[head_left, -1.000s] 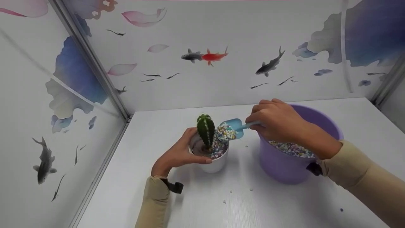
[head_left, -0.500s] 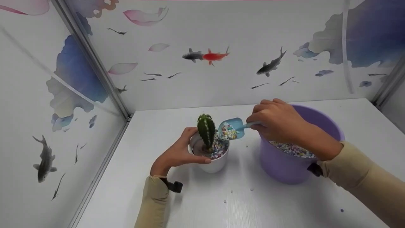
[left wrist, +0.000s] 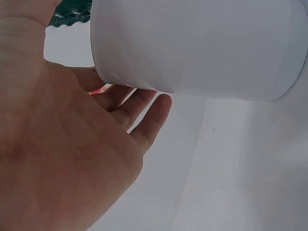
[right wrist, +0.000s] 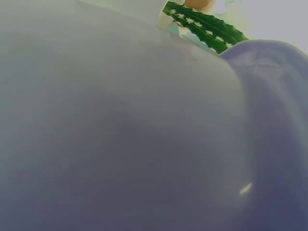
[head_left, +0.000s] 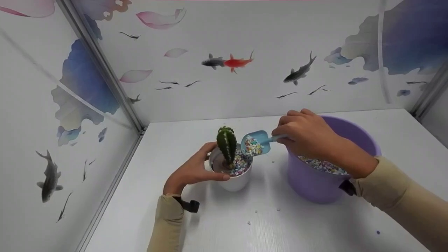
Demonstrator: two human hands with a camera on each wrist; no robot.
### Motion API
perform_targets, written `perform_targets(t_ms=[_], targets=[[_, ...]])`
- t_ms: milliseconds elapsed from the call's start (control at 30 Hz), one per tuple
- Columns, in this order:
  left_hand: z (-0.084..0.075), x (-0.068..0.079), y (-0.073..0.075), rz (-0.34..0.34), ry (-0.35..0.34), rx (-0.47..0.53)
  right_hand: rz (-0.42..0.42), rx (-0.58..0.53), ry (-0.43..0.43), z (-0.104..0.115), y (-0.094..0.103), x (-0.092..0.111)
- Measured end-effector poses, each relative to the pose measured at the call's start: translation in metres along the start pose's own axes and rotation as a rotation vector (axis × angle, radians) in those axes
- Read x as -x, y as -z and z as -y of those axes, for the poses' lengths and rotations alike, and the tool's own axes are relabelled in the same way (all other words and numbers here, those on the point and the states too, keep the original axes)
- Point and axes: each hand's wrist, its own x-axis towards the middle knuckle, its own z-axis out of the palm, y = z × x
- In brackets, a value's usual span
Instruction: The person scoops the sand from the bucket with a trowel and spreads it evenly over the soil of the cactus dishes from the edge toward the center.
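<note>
A small white flower pot [head_left: 235,183] stands on the table with a green cactus [head_left: 226,145] in it. Multicoloured pebbles [head_left: 239,164] cover the pot's right side, while a bare brownish patch shows at the left. My left hand [head_left: 196,171] grips the pot from the left, thumb along the near rim; in the left wrist view its fingers [left wrist: 153,120] reach round the pot wall [left wrist: 192,48]. My right hand [head_left: 304,133] pinches the handle of a light-blue scoop [head_left: 265,141]. The scoop tilts over the pot's right rim, with pebbles in its front part.
A purple bucket [head_left: 311,189] holding more pebbles [head_left: 323,165] stands under my right forearm; its wall [right wrist: 120,120] fills most of the right wrist view. Stray pebbles [head_left: 278,209] lie on the white table [head_left: 217,227]. Panels printed with fish stand behind and at the left.
Fewer pebbles are in the scoop than a second ago. The cactus and my left hand have shifted slightly left. My right hand stays in nearly the same place.
</note>
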Motion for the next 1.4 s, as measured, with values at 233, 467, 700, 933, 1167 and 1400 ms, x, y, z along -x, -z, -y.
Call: perform_targets(t_ms=[233, 467, 700, 933, 1167, 1400], targets=[[-0.008, -0.002, -0.008, -0.033, 0.040, -0.073, -0.006, 0.006, 0.001, -0.001, 0.000, 0.001], [-0.017, -0.002, -0.014, -0.060, 0.051, -0.113, -0.005, 0.021, 0.015, 0.000, 0.000, 0.000], [-0.017, -0.002, -0.013, -0.046, 0.015, -0.111, 0.013, 0.024, 0.014, 0.000, 0.000, 0.000], [-0.016, -0.001, -0.009, -0.034, 0.036, -0.106, -0.001, 0.025, 0.030, -0.002, 0.000, 0.000], [-0.016, 0.003, -0.005, -0.006, 0.046, -0.072, -0.006, 0.026, 0.038, -0.002, -0.001, 0.001], [-0.014, 0.001, -0.008, -0.030, 0.062, -0.090, -0.031, 0.035, 0.061, -0.002, -0.001, 0.001]])
